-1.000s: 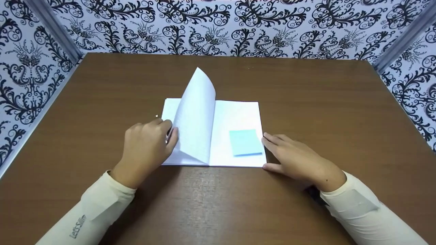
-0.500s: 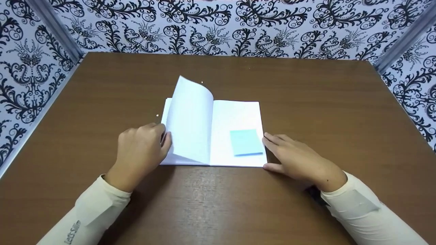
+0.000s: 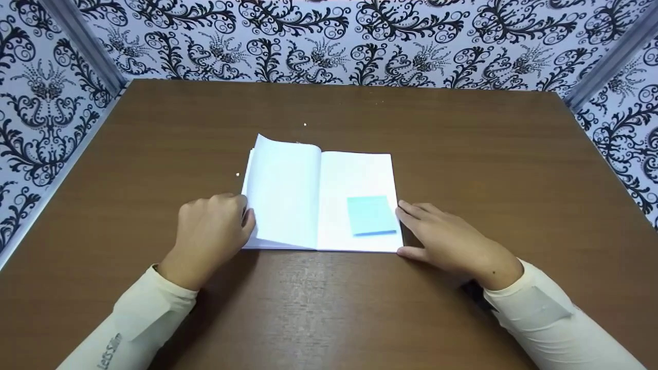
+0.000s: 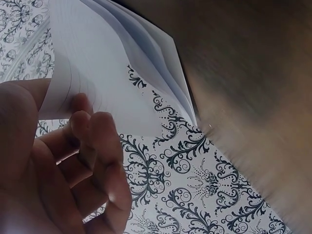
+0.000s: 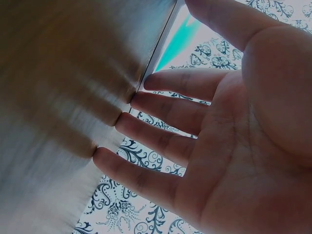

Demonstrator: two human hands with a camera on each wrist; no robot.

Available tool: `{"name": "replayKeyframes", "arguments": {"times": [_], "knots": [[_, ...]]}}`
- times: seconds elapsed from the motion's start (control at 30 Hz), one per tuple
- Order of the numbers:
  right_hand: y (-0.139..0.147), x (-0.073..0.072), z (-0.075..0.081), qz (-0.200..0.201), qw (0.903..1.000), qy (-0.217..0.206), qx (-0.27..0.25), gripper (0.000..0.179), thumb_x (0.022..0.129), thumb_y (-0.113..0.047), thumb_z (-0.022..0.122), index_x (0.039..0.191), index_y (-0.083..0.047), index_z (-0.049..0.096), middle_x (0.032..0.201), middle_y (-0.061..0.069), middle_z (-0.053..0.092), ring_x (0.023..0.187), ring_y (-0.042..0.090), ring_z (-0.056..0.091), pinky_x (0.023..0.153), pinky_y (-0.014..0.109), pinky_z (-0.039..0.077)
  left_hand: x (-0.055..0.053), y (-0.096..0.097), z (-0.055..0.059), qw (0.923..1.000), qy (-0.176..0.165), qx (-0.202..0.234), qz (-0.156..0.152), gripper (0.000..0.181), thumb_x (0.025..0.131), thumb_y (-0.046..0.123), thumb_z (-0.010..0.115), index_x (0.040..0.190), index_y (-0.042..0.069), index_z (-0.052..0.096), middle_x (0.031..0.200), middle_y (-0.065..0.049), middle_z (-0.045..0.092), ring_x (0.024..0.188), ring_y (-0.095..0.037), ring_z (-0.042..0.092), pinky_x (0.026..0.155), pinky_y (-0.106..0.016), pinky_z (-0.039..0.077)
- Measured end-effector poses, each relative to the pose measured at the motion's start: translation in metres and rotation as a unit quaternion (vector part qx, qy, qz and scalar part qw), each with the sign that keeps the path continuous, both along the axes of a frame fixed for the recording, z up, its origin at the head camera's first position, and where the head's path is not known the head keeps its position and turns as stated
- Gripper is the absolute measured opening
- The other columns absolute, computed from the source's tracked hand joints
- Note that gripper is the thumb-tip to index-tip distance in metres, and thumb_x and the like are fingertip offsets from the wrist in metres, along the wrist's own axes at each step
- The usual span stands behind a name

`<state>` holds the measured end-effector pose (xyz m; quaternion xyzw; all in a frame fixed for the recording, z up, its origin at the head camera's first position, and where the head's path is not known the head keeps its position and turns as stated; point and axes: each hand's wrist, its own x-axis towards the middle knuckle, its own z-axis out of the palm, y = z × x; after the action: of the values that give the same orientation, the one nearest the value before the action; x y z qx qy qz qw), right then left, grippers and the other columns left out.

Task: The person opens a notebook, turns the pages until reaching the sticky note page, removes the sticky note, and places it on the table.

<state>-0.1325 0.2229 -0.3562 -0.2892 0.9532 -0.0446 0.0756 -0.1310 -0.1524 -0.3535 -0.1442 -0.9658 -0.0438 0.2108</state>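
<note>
Page [image 3: 285,192] sinks lower, nearly turned, I judge; left hand [image 3: 209,228] pinches it, right hand [image 3: 448,239] rests straight-fingered against notebook [image 3: 354,174].

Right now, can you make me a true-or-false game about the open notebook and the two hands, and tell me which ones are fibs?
1. The left hand pinches a page of the notebook. True.
2. The pale blue sticky note is on the left side of the notebook. False: it is on the right side.
3. The right hand is at the notebook's right edge. True.
4. The right hand is curled into a fist. False: its fingers are stretched out.
5. The table is brown. True.
</note>
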Motion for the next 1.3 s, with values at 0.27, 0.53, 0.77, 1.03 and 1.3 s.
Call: {"name": "replayKeyframes", "arguments": {"times": [0.27, 0.53, 0.77, 1.03, 1.3], "knots": [[0.0006, 0.0001, -0.0006, 0.001, 1.0, 0.003, 0.002, 0.074, 0.093, -0.04, 0.068, 0.147, 0.004, 0.044, 0.154, 0.022, 0.044, 0.138, 0.04, 0.045, 0.106, 0.055, 0.044, -0.0017, -0.0004, 0.0, 0.9998, -0.013, -0.017, -0.001, 0.039, 0.08, 0.011, 0.064, 0.05, 0.011, 0.039, 0.047, 0.001, 0.035, 0.049, -0.017, 0.024, 0.039, -0.034, 0.02], [-0.0002, -0.0004, -0.0008, 0.001, 1.0, 0.002, 0.001, 0.074, 0.093, -0.04, 0.068, 0.148, 0.003, 0.043, 0.154, 0.022, 0.043, 0.138, 0.041, 0.045, 0.105, 0.057, 0.044, -0.003, -0.0001, -0.0007, 0.9992, -0.024, -0.031, -0.007, 0.041, 0.079, 0.009, 0.064, 0.048, 0.012, 0.038, 0.047, 0.002, 0.029, 0.051, -0.015, 0.021, 0.04, -0.032, 0.017], [-0.0002, -0.0005, -0.0012, -0.002, 1.0, -0.006, 0.005, 0.074, 0.093, -0.04, 0.067, 0.148, 0.003, 0.043, 0.154, 0.022, 0.042, 0.139, 0.042, 0.044, 0.105, 0.058, 0.043, -0.0046, 0.0013, -0.0037, 0.9981, -0.029, -0.052, -0.015, 0.035, 0.079, 0.011, 0.067, 0.05, 0.008, 0.048, 0.045, -0.004, 0.042, 0.045, -0.016, 0.029, 0.037, -0.035, 0.024], [0.0004, -0.0012, -0.0009, -0.005, 0.9999, -0.012, 0.004, 0.074, 0.094, -0.04, 0.067, 0.149, 0.002, 0.041, 0.155, 0.022, 0.041, 0.14, 0.041, 0.043, 0.106, 0.057, 0.042, -0.0044, 0.0026, -0.0044, 0.9975, -0.035, -0.059, -0.014, 0.038, 0.078, 0.01, 0.067, 0.048, 0.009, 0.044, 0.046, 0.0, 0.033, 0.048, -0.015, 0.025, 0.038, -0.034, 0.022], [0.0006, -0.001, -0.0005, -0.007, 0.9999, -0.014, 0.005, 0.074, 0.094, -0.041, 0.067, 0.149, 0.002, 0.041, 0.156, 0.021, 0.041, 0.14, 0.041, 0.042, 0.106, 0.057, 0.043, -0.0044, 0.0013, -0.0061, 0.9967, -0.033, -0.072, -0.016, 0.038, 0.078, 0.013, 0.07, 0.049, 0.009, 0.045, 0.045, -0.001, 0.035, 0.048, -0.015, 0.027, 0.037, -0.034, 0.024]]}}
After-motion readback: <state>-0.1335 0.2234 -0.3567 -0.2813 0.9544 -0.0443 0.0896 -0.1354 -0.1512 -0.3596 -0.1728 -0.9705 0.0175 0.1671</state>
